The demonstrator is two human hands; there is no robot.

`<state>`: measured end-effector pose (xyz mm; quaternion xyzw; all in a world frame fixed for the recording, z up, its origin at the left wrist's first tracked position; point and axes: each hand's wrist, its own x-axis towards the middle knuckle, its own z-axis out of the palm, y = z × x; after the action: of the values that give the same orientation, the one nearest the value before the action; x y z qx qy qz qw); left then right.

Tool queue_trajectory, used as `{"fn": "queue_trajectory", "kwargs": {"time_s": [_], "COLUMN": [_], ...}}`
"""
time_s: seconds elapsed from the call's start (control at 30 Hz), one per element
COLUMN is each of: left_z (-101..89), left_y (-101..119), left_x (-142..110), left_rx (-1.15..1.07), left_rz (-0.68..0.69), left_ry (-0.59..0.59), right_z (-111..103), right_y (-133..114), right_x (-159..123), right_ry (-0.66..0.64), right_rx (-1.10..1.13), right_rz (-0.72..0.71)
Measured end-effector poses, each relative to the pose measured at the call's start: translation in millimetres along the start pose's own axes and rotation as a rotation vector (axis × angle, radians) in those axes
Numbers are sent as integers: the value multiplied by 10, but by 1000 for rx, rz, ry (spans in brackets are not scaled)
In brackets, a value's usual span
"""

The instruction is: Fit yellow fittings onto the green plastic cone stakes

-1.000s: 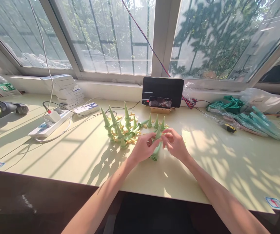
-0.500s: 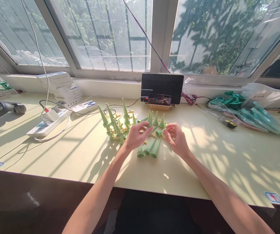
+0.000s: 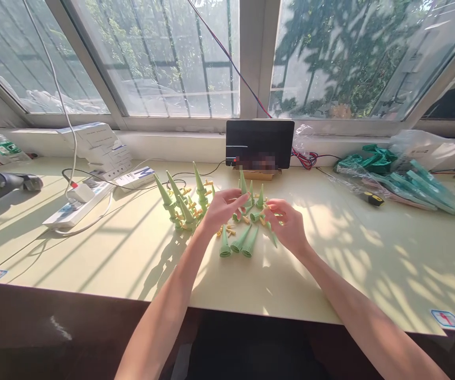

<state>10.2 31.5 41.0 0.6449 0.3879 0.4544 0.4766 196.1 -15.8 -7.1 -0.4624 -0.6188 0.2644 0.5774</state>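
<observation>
My left hand [image 3: 224,208] has its fingers closed around the lower part of a green cone [image 3: 243,181], whose tip points up above the fingers. My right hand [image 3: 286,222] is beside it with thumb and fingertips pinched together; what they hold is hidden. Below that hand a green pointed tip [image 3: 274,238] shows. Between and in front of my hands lie several hollow green cones [image 3: 236,245] and small yellow branched pieces [image 3: 230,230]. Another green cone [image 3: 260,196] stands upright just behind. To the left, several green cones with yellow pieces form a standing cluster [image 3: 186,208].
A dark tablet [image 3: 259,142] stands at the back by the window. On the left are a power strip [image 3: 77,203], a white box [image 3: 134,178] and a black device [image 3: 6,187]. Green plastic packets [image 3: 429,190] and a black-and-yellow tool [image 3: 371,198] lie on the right.
My left hand has moved slightly up, and the green cone at its fingers now stands higher. My right hand has barely moved. The whole view has shifted a little.
</observation>
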Motion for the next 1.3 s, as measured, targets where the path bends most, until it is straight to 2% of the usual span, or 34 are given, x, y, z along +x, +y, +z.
{"fn": "queue_trajectory", "kwargs": {"time_s": [0.2, 0.47, 0.67, 1.0, 1.3], "left_z": [21, 72, 72, 86, 73], "left_y": [-215, -183, -142, -184, -182], "left_x": [-76, -117, -142, -152, -153], "left_rx": [-30, -85, -48, -67, -94], "left_rz": [-105, -107, -100, -75, -120], "left_ry": [-82, -178, -214, -172, -206], "right_z": [30, 55, 58, 14, -14], "right_y": [-15, -7, -13, 40, 66], "right_x": [-8, -18, -23, -2, -9], "right_ry": [18, 9, 2, -39, -61], "right_rx": [163, 176, 169, 17, -81], "right_rz": [22, 1, 7, -199, -380]}}
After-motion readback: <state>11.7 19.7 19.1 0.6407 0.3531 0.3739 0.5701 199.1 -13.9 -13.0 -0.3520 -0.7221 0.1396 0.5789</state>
